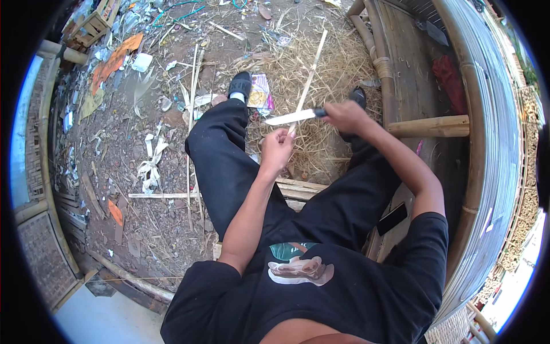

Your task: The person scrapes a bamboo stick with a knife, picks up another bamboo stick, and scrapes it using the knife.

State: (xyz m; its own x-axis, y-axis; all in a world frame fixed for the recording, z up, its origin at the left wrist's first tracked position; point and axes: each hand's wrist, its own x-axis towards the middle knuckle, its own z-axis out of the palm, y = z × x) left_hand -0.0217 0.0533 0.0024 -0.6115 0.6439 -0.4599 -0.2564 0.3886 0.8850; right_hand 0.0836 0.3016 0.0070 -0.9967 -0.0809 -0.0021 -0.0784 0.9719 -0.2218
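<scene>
My left hand (277,150) is closed on the lower end of a long pale bamboo strip (311,74), which slants up and away to the right between my feet. In my right hand (345,116) is a knife (292,117), gripped by its dark handle. Its bright blade points left and lies across the strip just above my left fingers. Whether the edge bites into the strip I cannot tell. A heap of thin straw-coloured shavings (338,69) covers the ground beyond my hands and around my right foot.
At right stands a bamboo-framed bench (421,92) with a crosspiece (429,126) and a dark phone (392,219) near my thigh. Loose strips (192,114), orange scraps (117,57) and white shreds (150,163) litter the dirt at left. A wooden crate (91,26) sits far left.
</scene>
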